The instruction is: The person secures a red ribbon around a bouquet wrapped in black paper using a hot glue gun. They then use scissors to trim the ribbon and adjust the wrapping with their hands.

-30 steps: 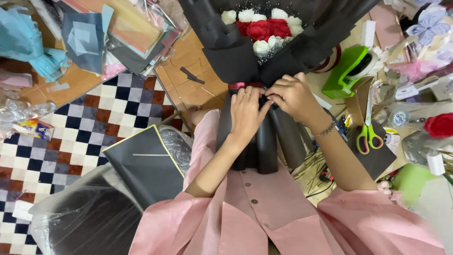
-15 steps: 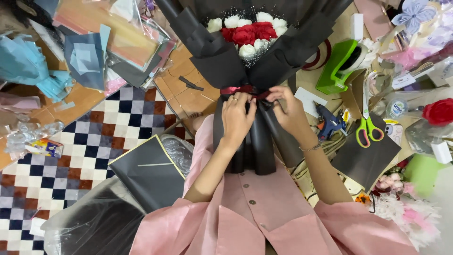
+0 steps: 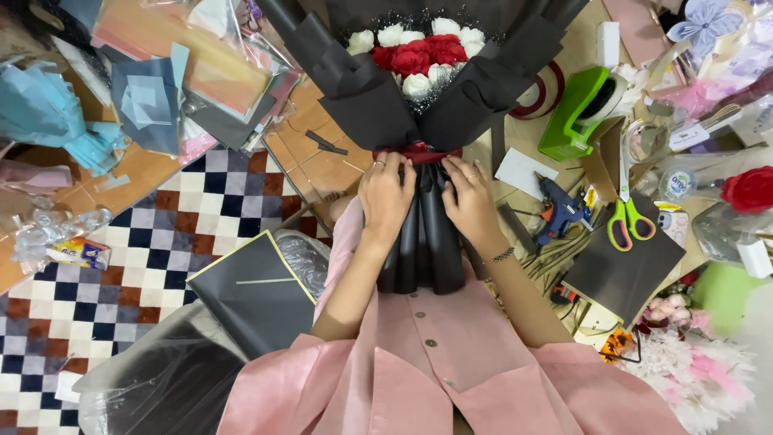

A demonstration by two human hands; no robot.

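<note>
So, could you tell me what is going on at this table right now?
A person in a pink shirt has both hands on a bouquet wrapped in black paper, with red and white roses at its top. The left hand and right hand press at the dark red ribbon around its neck, above the black stem wrap. Green-handled scissors, a blue glue gun and a green tape dispenser lie to the right.

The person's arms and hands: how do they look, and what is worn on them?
Both arms wear loose pink sleeves pushed up near the elbows, leaving the forearms bare. The left hand has a thin ring on one finger. The right hand also has a ring, and a fine chain bracelet circles that wrist. No gloves.
</note>
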